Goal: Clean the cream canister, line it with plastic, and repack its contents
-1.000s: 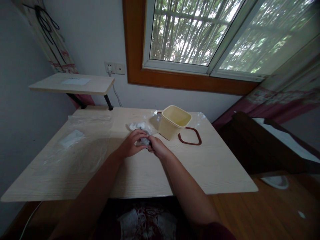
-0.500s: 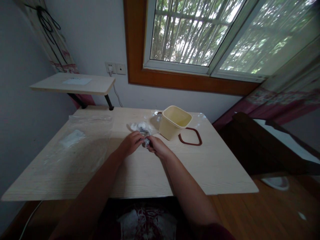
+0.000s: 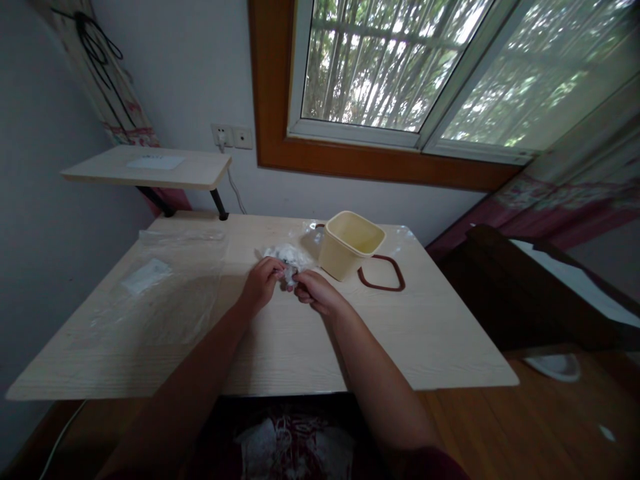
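Between my two hands is a small crumpled clear plastic bag [image 3: 290, 272], whose contents I cannot make out. My left hand [image 3: 261, 280] pinches its left side. On its right side the fingers of my right hand [image 3: 316, 291] are closed. Just behind the hands lies a heap of whitish crumpled plastic [image 3: 287, 253]. To the right of it stands a cream square bin [image 3: 343, 253], upright with its open top upward. Beside the bin a brown rounded-square ring [image 3: 403, 280] lies flat, partly hidden behind the bin.
A large clear plastic bag [image 3: 195, 293] with a white label is spread over the left of the wooden table [image 3: 400, 347]. A raised shelf [image 3: 195, 175] with a paper on it stands at the back left. More clear plastic lies behind the bin.
My hands have moved slightly apart, and more of the small plastic bag shows between them. The bin, the ring and the large bag stay where they were.
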Tool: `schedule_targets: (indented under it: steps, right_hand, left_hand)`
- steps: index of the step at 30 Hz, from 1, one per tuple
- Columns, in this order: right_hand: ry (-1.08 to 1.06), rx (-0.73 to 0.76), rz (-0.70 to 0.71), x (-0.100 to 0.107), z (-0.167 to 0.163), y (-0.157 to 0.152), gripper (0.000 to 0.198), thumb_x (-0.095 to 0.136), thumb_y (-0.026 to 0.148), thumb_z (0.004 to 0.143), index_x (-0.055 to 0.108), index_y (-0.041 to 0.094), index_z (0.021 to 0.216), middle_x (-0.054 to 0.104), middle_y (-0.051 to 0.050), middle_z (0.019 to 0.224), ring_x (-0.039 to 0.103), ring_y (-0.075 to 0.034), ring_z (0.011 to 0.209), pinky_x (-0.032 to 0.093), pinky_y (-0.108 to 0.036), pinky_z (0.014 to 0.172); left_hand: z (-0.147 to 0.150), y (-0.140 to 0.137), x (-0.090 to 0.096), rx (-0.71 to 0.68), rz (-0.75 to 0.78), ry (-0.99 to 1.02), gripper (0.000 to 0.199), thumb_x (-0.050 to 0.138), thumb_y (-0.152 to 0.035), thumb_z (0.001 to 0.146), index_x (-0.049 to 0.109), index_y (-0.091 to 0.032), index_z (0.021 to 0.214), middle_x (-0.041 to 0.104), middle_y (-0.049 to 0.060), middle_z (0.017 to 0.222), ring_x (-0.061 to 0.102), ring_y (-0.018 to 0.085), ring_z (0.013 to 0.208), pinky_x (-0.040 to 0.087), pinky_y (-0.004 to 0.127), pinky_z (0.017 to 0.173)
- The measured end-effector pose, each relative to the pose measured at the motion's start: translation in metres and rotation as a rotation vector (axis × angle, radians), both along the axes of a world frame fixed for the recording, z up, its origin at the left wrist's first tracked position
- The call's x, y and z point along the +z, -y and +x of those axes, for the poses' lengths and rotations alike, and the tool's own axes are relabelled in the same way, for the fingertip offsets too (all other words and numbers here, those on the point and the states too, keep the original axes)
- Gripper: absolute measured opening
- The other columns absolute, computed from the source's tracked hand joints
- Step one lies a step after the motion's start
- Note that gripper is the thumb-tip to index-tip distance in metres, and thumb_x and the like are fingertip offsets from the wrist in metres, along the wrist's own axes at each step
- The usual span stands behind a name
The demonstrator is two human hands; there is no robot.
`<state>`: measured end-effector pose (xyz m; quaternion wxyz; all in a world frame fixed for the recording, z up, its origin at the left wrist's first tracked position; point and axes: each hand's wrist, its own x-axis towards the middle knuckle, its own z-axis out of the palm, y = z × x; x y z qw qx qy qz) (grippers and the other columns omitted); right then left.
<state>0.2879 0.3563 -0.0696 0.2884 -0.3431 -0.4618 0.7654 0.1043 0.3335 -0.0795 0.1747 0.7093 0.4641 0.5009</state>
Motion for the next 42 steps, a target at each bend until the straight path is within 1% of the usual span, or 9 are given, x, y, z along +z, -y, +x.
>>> schedule_targets:
  steps: [9, 16, 24, 27, 29, 32, 35, 38, 42]
  right_hand:
    - [-0.032, 0.004, -0.014, 0.006, -0.002, 0.003, 0.029, 0.073, 0.038, 0.077, 0.06, 0.018, 0.094, 0.065, 0.003, 0.075, 0.02, -0.003, 0.044, 0.005, -0.02, 0.041]
    - [-0.17, -0.018, -0.12, 0.0, 0.002, 0.004, 0.037, 0.083, 0.044, 0.077, 0.059, 0.017, 0.089, 0.064, 0.001, 0.075, 0.027, -0.004, 0.05, 0.014, -0.019, 0.044]
    - [-0.284, -0.098, -0.209, -0.004, 0.0, 0.003, 0.037, 0.088, 0.038, 0.075, 0.061, 0.017, 0.09, 0.061, 0.002, 0.075, 0.034, -0.004, 0.051, 0.021, -0.017, 0.044]
    - [-0.289, -0.125, -0.2, -0.005, -0.001, 0.003, 0.037, 0.088, 0.037, 0.075, 0.062, 0.017, 0.091, 0.061, 0.002, 0.076, 0.034, -0.004, 0.051, 0.022, -0.017, 0.043]
    - [-0.287, -0.128, -0.191, -0.006, -0.001, 0.003, 0.036, 0.088, 0.037, 0.075, 0.062, 0.017, 0.09, 0.06, 0.002, 0.074, 0.033, -0.003, 0.051, 0.021, -0.016, 0.043]
    - [-0.29, -0.129, -0.202, -0.007, -0.001, 0.003, 0.035, 0.088, 0.034, 0.074, 0.062, 0.017, 0.089, 0.056, 0.004, 0.07, 0.032, -0.004, 0.05, 0.021, -0.016, 0.042]
    - [-0.302, -0.134, -0.229, -0.005, -0.001, 0.003, 0.034, 0.089, 0.03, 0.074, 0.062, 0.016, 0.09, 0.058, 0.003, 0.071, 0.033, -0.003, 0.051, 0.022, -0.016, 0.042]
    - [-0.33, -0.135, -0.246, -0.002, 0.0, 0.004, 0.035, 0.089, 0.028, 0.073, 0.061, 0.016, 0.091, 0.059, 0.002, 0.073, 0.033, -0.003, 0.051, 0.021, -0.015, 0.043]
    - [-0.366, -0.122, -0.261, -0.003, 0.0, 0.003, 0.036, 0.09, 0.028, 0.073, 0.06, 0.017, 0.089, 0.053, 0.005, 0.07, 0.035, -0.003, 0.052, 0.024, -0.014, 0.044]
  left_hand:
    - [-0.004, -0.006, -0.007, 0.138, -0.106, 0.294, 0.004, 0.061, -0.023, 0.084, 0.059, -0.02, 0.081, 0.068, 0.004, 0.094, 0.065, 0.018, 0.086, 0.053, 0.032, 0.079]
    - [-0.001, -0.005, -0.005, -0.01, -0.201, 0.482, 0.019, 0.07, -0.035, 0.083, 0.061, -0.019, 0.085, 0.069, 0.005, 0.098, 0.067, 0.017, 0.091, 0.055, 0.032, 0.085]
    - [0.001, -0.007, -0.008, -0.059, -0.355, 0.666, 0.037, 0.073, -0.043, 0.081, 0.061, -0.018, 0.105, 0.07, 0.007, 0.106, 0.071, 0.018, 0.089, 0.06, 0.036, 0.083]
    - [0.002, -0.009, -0.011, -0.12, -0.481, 0.642, 0.044, 0.07, -0.051, 0.082, 0.061, -0.016, 0.106, 0.071, 0.007, 0.096, 0.071, 0.02, 0.082, 0.061, 0.035, 0.073]
    - [0.004, -0.009, -0.012, -0.163, -0.507, 0.547, 0.048, 0.076, -0.049, 0.077, 0.063, -0.017, 0.111, 0.072, 0.007, 0.095, 0.072, 0.021, 0.084, 0.061, 0.034, 0.072]
    - [0.006, -0.007, -0.013, -0.133, -0.464, 0.443, 0.053, 0.085, -0.038, 0.069, 0.064, -0.018, 0.113, 0.073, 0.005, 0.097, 0.071, 0.021, 0.09, 0.06, 0.034, 0.079]
    - [0.006, -0.006, -0.013, -0.11, -0.453, 0.501, 0.047, 0.083, -0.036, 0.071, 0.064, -0.018, 0.11, 0.073, 0.005, 0.099, 0.07, 0.02, 0.093, 0.06, 0.037, 0.086]
    - [0.003, -0.006, -0.014, -0.148, -0.469, 0.581, 0.047, 0.082, -0.036, 0.073, 0.063, -0.018, 0.111, 0.073, 0.005, 0.099, 0.071, 0.021, 0.095, 0.058, 0.038, 0.09]
    - [-0.001, -0.005, -0.011, -0.221, -0.523, 0.508, 0.042, 0.083, -0.036, 0.073, 0.067, -0.017, 0.107, 0.074, 0.007, 0.106, 0.07, 0.022, 0.1, 0.053, 0.038, 0.098]
